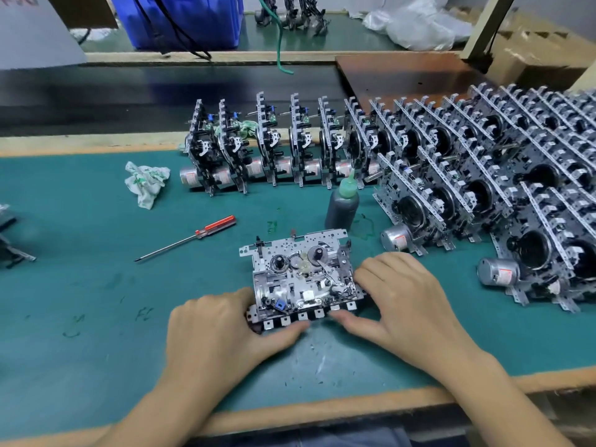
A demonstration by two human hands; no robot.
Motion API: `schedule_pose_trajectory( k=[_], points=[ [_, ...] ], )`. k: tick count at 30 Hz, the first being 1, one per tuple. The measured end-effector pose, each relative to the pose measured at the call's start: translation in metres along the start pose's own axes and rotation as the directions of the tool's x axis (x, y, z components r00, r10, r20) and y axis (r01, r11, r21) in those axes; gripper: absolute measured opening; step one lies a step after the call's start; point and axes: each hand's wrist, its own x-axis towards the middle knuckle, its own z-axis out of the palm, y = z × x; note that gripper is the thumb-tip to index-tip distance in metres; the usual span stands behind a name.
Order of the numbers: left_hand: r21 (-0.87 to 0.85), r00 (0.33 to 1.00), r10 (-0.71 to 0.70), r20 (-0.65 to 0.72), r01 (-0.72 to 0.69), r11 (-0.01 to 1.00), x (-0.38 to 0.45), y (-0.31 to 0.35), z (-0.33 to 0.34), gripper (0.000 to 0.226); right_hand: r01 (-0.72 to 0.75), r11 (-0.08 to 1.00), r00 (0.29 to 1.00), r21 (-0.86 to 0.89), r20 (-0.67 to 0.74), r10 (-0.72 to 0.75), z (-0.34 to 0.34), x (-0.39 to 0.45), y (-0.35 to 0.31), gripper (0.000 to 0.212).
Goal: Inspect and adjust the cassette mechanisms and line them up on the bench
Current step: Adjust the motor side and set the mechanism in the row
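Observation:
A metal cassette mechanism (300, 275) lies flat on the green bench mat (80, 285), its reel hubs facing up and its row of key tabs toward me. My left hand (219, 330) grips its near left corner, thumb under the key tabs. My right hand (406, 301) holds its right side, fingers curled on the right edge and thumb at the front tabs. A row of upright mechanisms (267, 150) stands behind it across the mat. A dense batch of several more mechanisms (503, 188) is stacked at the right.
A red-handled screwdriver (190, 237) lies left of the mechanism. A dark bottle with a green nozzle (342, 204) stands just behind it. A crumpled cloth (145, 183) lies at the back left. A black conveyor belt (129, 95) runs behind the bench, with a blue bin (183, 21) beyond.

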Motion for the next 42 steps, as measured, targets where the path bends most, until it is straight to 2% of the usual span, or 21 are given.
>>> schedule_pose_trajectory(
  k=[2, 5, 9, 12, 17, 20, 23, 27, 30, 34, 37, 42],
  points=[
    [-0.005, 1.0, 0.001, -0.017, -0.001, 1.0, -0.001, -0.001, 0.003, 0.048, -0.002, 0.998, 1.0, 0.057, 0.001, 0.002, 0.002, -0.002, 0.0, 0.05],
    [-0.009, 0.999, -0.026, -0.042, 0.025, 1.0, -0.001, -0.003, 0.008, 0.057, 0.008, 0.993, 1.0, 0.12, 0.029, -0.012, 0.003, -0.005, 0.0, 0.056],
    [-0.024, 0.996, 0.092, 0.007, -0.092, 0.996, 0.0, -0.016, 0.007, 0.065, -0.01, 0.996, 1.0, 0.091, -0.027, 0.012, 0.007, -0.005, 0.0, 0.052],
    [-0.058, 0.975, 0.22, 0.042, -0.218, 0.974, 0.001, -0.025, 0.004, 0.058, -0.038, 0.997, 0.998, 0.06, -0.045, 0.041, 0.008, -0.005, -0.002, 0.052],
    [-0.026, 0.968, 0.243, -0.068, -0.245, 0.969, 0.003, -0.024, 0.01, 0.054, -0.045, 0.984, 0.999, 0.172, -0.02, 0.05, 0.01, -0.005, -0.001, 0.055],
    [-0.061, 0.961, 0.268, -0.064, -0.272, 0.96, 0.004, -0.028, 0.01, 0.058, -0.039, 0.986, 0.998, 0.164, -0.033, 0.045, 0.01, -0.006, 0.0, 0.053],
    [-0.06, 0.972, 0.235, -0.017, -0.236, 0.97, 0.003, -0.024, 0.008, 0.069, -0.047, 0.992, 0.997, 0.119, -0.059, 0.055, 0.011, -0.006, -0.002, 0.052],
    [-0.003, 0.987, 0.132, -0.093, -0.133, 0.991, 0.0, -0.014, 0.013, 0.065, -0.061, 0.985, 0.996, 0.163, -0.058, 0.071, 0.013, -0.009, -0.003, 0.052],
    [0.015, 0.989, 0.11, -0.103, -0.109, 0.994, -0.001, -0.014, 0.016, 0.064, -0.046, 0.973, 0.998, 0.226, -0.036, 0.055, 0.012, -0.009, -0.002, 0.053],
    [-0.036, 0.977, 0.211, -0.04, -0.213, 0.976, 0.004, -0.024, 0.013, 0.072, -0.05, 0.988, 0.994, 0.149, -0.086, 0.064, 0.014, -0.009, -0.004, 0.049],
    [-0.072, 0.966, 0.258, 0.009, -0.257, 0.964, 0.004, -0.026, 0.01, 0.069, -0.052, 0.992, 0.993, 0.116, -0.101, 0.064, 0.013, -0.008, -0.004, 0.049],
    [-0.102, 0.932, 0.362, -0.036, -0.363, 0.926, 0.002, -0.024, 0.012, 0.057, -0.098, 0.992, 0.984, 0.079, -0.143, 0.109, 0.014, -0.008, -0.006, 0.056]
  ],
)
